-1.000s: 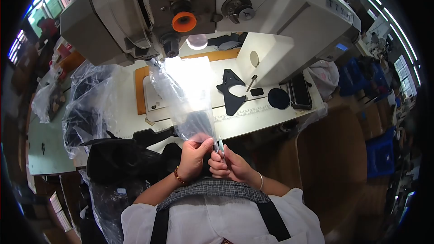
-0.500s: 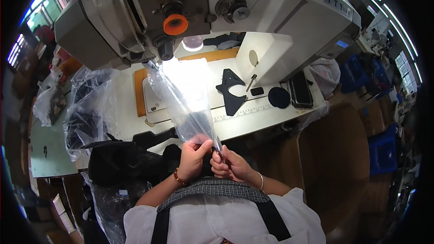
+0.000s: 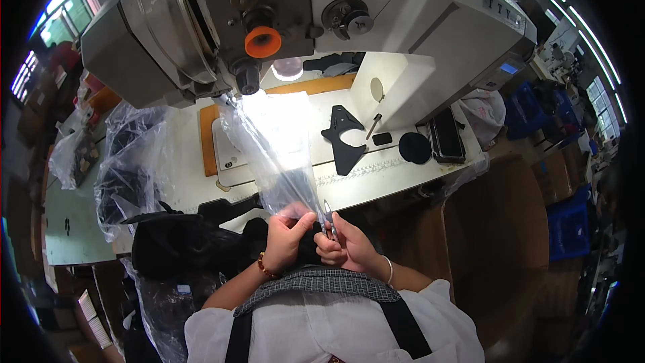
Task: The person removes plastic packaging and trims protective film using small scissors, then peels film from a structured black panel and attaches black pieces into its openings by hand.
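A clear plastic bag (image 3: pixel 285 154) stretches from beneath the sewing machine's needle area down to the table's front edge. My left hand (image 3: pixel 287 235) pinches the bag's lower end, its thumb pressed to the fingers. Just right of it, my right hand (image 3: pixel 346 242) is wrapped round small metal snips (image 3: pixel 328 218), whose blades point up and stand slightly apart beside the bag's edge. A black cut piece (image 3: pixel 346 138) lies on the machine bed to the right of the bag.
The sewing machine (image 3: pixel 403 13) arches over the table. At the right lie a black round piece (image 3: pixel 414 148) and a black tray (image 3: pixel 446 136). Black material (image 3: pixel 181 242) hangs over the front left edge. A large cardboard box (image 3: pixel 497 222) stands at the right.
The snips' blades now show apart, where half a second ago they looked closer together. My left hand keeps its pinch on the bag. The view has shifted slightly.
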`<state>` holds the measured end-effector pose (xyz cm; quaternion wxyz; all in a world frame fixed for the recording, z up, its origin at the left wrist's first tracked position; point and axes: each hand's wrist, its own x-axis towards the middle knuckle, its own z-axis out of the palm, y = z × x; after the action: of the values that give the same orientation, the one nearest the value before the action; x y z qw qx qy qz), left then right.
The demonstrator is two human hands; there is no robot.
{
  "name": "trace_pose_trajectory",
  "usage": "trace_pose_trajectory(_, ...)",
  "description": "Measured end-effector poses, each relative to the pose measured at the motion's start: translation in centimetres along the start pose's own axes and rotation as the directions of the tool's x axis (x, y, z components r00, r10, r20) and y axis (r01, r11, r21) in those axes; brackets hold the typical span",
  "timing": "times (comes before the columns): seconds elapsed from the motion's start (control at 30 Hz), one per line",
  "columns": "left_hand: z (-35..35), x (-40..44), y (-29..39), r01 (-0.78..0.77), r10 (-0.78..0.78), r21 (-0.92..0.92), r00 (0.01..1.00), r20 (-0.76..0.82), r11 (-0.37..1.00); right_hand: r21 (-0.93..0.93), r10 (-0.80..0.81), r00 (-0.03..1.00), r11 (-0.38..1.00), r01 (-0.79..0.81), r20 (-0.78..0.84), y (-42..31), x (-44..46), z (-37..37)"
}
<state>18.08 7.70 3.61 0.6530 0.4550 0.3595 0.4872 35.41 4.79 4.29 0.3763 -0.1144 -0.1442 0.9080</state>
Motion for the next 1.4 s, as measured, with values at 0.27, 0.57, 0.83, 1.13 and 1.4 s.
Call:
trace_pose_trajectory(0.27, -0.4, 0.1, -0.1, -0.012, 0.011, 0.028, 1.0, 0.017, 1.0, 0.045, 0.06, 0.997, 0.997, -0.062, 0.045, -0.8, 1.0, -0.5)
trace_pose_trajectory(0.57, -0.6, -0.2, 0.8, -0.025, 0.025, 0.135, 1.0, 0.002, 0.991, 0.052, 0.071, 0.996, 0.996, -0.068, -0.054, -2.0, 2.0, 0.3)
trace_pose_trajectory(0.83, -0.6, -0.4, 2.4, -0.031, 0.054, 0.244, 0.995, -0.087, 0.969, 0.157, 0.122, 0.989, 0.982, -0.108, -0.082, -3.5, 3.0, 1.0)
trace_pose_trajectory(1.13, -2.1, -0.3, 1.1, -0.104, 0.124, 0.337, 0.991, -0.039, 0.936, 0.204, 0.095, 0.994, 0.974, -0.103, 0.053, -4.4, 4.6, 0.3)
trace_pose_trajectory(1.4, -2.1, -0.4, 1.3, -0.076, 0.104, 0.325, 0.992, -0.067, 0.942, 0.25, 0.066, 0.994, 0.965, -0.085, 0.083, -5.8, 6.1, 0.9)
